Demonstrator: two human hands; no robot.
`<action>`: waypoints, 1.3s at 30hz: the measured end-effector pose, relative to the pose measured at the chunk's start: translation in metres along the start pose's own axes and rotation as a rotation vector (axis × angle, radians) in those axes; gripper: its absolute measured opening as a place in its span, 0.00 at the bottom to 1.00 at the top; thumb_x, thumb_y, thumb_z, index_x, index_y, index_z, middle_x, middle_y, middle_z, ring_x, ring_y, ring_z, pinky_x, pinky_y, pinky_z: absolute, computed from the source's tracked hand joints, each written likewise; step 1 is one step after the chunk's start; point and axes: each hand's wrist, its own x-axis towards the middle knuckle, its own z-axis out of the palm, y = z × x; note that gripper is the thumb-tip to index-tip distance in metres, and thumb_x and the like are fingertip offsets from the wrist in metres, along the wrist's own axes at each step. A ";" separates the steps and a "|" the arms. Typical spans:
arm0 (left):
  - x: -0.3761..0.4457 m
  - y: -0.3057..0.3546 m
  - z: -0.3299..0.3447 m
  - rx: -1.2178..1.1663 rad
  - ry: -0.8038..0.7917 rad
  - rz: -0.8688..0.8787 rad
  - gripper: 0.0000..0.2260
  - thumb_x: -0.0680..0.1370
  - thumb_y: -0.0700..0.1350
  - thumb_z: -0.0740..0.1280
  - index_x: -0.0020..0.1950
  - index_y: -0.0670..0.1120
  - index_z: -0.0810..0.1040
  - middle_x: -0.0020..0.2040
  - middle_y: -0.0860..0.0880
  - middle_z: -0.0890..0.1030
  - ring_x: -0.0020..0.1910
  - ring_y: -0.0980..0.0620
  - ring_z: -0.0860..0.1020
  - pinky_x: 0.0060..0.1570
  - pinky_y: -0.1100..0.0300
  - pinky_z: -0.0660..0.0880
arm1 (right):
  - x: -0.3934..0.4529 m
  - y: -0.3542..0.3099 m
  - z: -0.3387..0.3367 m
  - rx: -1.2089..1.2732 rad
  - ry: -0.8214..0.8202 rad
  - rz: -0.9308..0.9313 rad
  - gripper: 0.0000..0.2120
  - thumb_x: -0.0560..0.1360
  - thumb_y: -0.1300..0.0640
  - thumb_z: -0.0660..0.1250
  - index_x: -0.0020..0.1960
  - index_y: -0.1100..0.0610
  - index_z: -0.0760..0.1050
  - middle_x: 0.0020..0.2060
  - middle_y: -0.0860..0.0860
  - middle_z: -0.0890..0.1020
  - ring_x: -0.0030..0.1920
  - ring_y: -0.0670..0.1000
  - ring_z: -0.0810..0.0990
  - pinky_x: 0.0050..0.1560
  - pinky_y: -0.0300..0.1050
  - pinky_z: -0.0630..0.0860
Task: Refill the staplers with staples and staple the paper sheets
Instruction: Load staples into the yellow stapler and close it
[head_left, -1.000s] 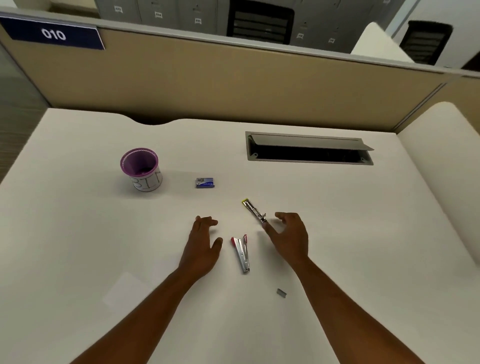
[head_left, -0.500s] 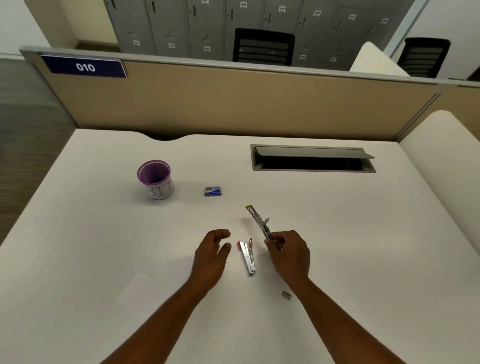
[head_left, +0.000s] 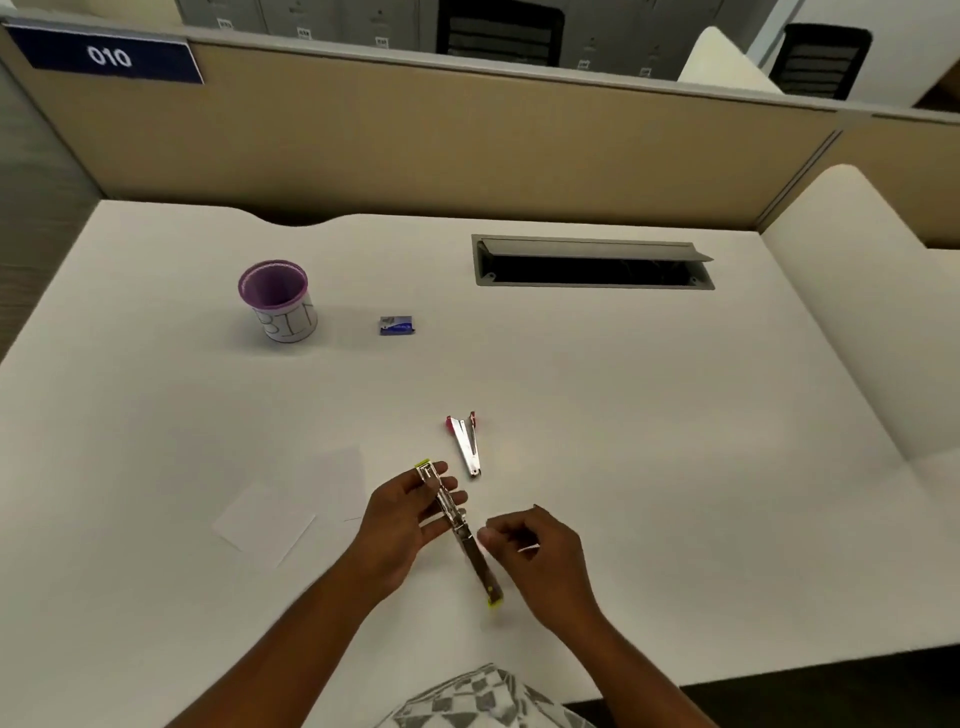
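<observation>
The left hand (head_left: 410, 512) is pinching the metal stapler with yellow-green tips (head_left: 457, 525), opened out long and raised just above the white desk (head_left: 675, 415), while the right hand (head_left: 535, 551) is waiting beside it with fingers loosely curled and gripping nothing. This seems to be the refilling step, so next the small blue staple box (head_left: 397, 325), lying well apart near the purple cup (head_left: 277, 300), is needed. The red-tipped metal stapler (head_left: 466, 442) and white paper sheets (head_left: 291, 504) are lying untouched.

even, soft overhead light keeps the white counter (head_left: 649, 415) bright, with a faint glare patch near its middle; shadows are pale and diffuse; wide-angle bending curves the partition (head_left: 467, 145) and edges; the hands (head_left: 540, 551) show slight motion blur
</observation>
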 end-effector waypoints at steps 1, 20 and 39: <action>-0.002 -0.004 -0.004 0.027 0.002 0.002 0.10 0.83 0.40 0.63 0.61 0.41 0.80 0.52 0.41 0.85 0.54 0.40 0.85 0.57 0.42 0.81 | 0.002 0.005 -0.005 0.010 0.039 0.029 0.04 0.72 0.48 0.78 0.44 0.45 0.84 0.41 0.40 0.86 0.43 0.42 0.83 0.42 0.32 0.78; -0.032 -0.036 -0.011 -0.040 -0.008 -0.079 0.10 0.83 0.38 0.62 0.62 0.41 0.80 0.54 0.39 0.85 0.54 0.40 0.85 0.51 0.47 0.83 | 0.031 0.054 -0.018 -0.441 0.213 -0.028 0.03 0.76 0.52 0.74 0.47 0.50 0.80 0.46 0.42 0.81 0.44 0.45 0.83 0.44 0.41 0.76; -0.038 -0.014 0.011 -0.017 -0.104 -0.053 0.10 0.83 0.40 0.63 0.64 0.41 0.78 0.55 0.40 0.86 0.56 0.43 0.85 0.51 0.50 0.83 | 0.001 -0.014 0.006 -0.178 0.119 -0.407 0.11 0.71 0.68 0.77 0.50 0.56 0.87 0.45 0.46 0.86 0.47 0.42 0.85 0.49 0.37 0.83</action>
